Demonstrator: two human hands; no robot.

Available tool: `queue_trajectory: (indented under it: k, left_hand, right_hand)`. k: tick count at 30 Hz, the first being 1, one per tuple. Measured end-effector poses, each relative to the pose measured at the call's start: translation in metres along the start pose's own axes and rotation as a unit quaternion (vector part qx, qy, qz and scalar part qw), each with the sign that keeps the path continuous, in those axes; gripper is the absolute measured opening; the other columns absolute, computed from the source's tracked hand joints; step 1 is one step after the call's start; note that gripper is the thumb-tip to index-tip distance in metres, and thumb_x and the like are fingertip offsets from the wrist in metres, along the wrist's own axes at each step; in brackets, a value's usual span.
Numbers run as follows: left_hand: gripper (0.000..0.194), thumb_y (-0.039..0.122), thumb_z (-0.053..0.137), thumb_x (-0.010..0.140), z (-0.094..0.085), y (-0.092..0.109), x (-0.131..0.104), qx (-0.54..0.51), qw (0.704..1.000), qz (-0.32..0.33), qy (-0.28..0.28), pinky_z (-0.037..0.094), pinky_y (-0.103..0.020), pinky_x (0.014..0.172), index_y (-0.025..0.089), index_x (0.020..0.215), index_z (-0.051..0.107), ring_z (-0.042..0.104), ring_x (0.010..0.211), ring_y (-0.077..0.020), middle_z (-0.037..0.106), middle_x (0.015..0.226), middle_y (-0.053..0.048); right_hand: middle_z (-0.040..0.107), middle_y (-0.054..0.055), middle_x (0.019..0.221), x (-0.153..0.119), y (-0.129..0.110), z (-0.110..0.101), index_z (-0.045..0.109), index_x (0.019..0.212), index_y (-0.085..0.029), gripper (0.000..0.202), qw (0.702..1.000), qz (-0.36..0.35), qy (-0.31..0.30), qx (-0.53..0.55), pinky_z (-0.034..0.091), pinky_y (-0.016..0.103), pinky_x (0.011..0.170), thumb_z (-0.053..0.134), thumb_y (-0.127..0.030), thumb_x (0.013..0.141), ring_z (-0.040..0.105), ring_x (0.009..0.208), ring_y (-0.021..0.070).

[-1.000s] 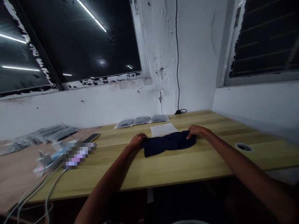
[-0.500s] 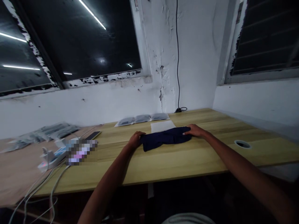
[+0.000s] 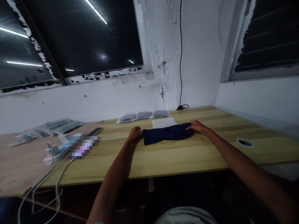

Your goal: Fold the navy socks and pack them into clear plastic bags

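Note:
A dark navy cloth, folded into a long strip, lies across the wooden table with small wrinkles along it. Just beyond its left end is my left hand, its fingers slightly bent and apart, with nothing visible between them. At the other end my right hand grips the cloth's upper right corner between thumb and fingers. A white sheet lies flat behind the cloth, its near edge partly covered.
Three clear packets lie by the wall. On the left are more plastic packets, a power strip with trailing cables, a dark phone-like object and a pixelated item. A round hole is at right.
My left hand has come off the cloth's left end and its fingers have parted. My right hand still grips the other end. The view has shifted slightly.

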State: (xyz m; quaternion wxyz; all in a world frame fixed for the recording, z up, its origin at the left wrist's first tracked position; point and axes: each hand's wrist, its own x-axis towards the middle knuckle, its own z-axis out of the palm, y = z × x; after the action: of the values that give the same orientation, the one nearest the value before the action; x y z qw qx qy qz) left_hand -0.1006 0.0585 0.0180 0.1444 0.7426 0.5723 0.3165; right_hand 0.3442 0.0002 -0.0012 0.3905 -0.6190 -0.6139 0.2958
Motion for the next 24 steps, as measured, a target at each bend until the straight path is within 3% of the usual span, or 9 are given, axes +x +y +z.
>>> queue_trajectory:
  k: [3,7,10,15,19,22,24]
  left_hand:
    - [0.039,0.049,0.058,0.083,-0.013,0.009,-0.003,-0.003,0.998,-0.023,-0.055,0.051,-0.030,0.070,0.014,0.097,0.065,0.067,0.077,-0.0221,0.072,0.081,-0.008]
    - [0.076,0.068,0.068,0.069,-0.025,0.032,-0.018,0.019,0.979,-0.050,-0.197,0.046,-0.028,0.058,0.014,0.121,0.056,0.064,0.061,-0.0211,0.069,0.070,-0.004]
    - [0.093,0.063,0.082,0.054,-0.025,0.046,-0.030,0.111,0.973,-0.021,-0.199,0.045,-0.028,0.061,0.015,0.128,0.054,0.066,0.071,-0.0251,0.071,0.080,-0.008]
    - [0.072,0.037,0.085,0.058,-0.020,0.053,-0.033,0.165,0.971,0.069,-0.156,0.043,-0.027,0.067,0.019,0.123,0.059,0.066,0.082,-0.0241,0.071,0.087,-0.004]
    - [0.037,0.019,0.077,0.064,-0.021,0.058,-0.032,0.164,0.969,0.115,-0.142,0.039,-0.024,0.064,0.018,0.100,0.068,0.064,0.074,-0.0192,0.070,0.077,0.000]
    - [0.018,0.023,0.077,0.065,-0.021,0.068,-0.036,0.177,0.965,0.132,-0.140,0.036,-0.024,0.059,0.018,0.080,0.067,0.063,0.069,-0.0178,0.068,0.071,0.000]
    - [0.026,0.034,0.081,0.064,-0.018,0.075,-0.040,0.165,0.964,0.148,-0.144,0.036,-0.024,0.058,0.018,0.079,0.066,0.062,0.068,-0.0173,0.068,0.071,0.000]
  right_hand:
    - [0.073,0.005,0.078,-0.002,-0.001,0.000,0.071,0.083,-0.014,0.028,1.000,0.009,0.018,0.020,0.047,0.023,0.053,0.079,-0.021,0.057,0.064,0.067,0.0176]
    - [0.072,0.003,0.076,-0.004,-0.003,0.002,0.069,0.087,-0.014,0.030,0.998,0.030,0.012,0.045,0.046,0.022,0.049,0.078,-0.019,0.058,0.064,0.063,0.0160]
    - [0.073,0.004,0.079,-0.004,-0.003,0.003,0.070,0.088,-0.015,0.030,0.999,0.022,0.016,0.037,0.049,0.022,0.052,0.077,-0.017,0.059,0.065,0.067,0.0165]
    - [0.074,0.005,0.082,0.000,0.000,0.005,0.071,0.089,-0.015,0.033,0.999,0.001,0.029,0.022,0.049,0.022,0.055,0.078,-0.016,0.056,0.066,0.071,0.0174]
    - [0.071,0.001,0.071,0.001,0.001,0.005,0.071,0.081,-0.015,0.027,0.999,0.027,0.030,-0.001,0.046,0.022,0.050,0.077,-0.019,0.055,0.064,0.062,0.0159]
    - [0.065,0.000,0.058,0.001,0.000,0.001,0.070,0.069,-0.015,0.016,0.994,0.064,0.057,-0.069,0.044,0.023,0.049,0.075,-0.023,0.056,0.061,0.056,0.0163]
    - [0.064,0.001,0.057,0.000,-0.003,-0.004,0.069,0.067,-0.015,0.015,0.985,0.081,0.111,-0.108,0.045,0.025,0.052,0.074,-0.026,0.058,0.062,0.058,0.0181]
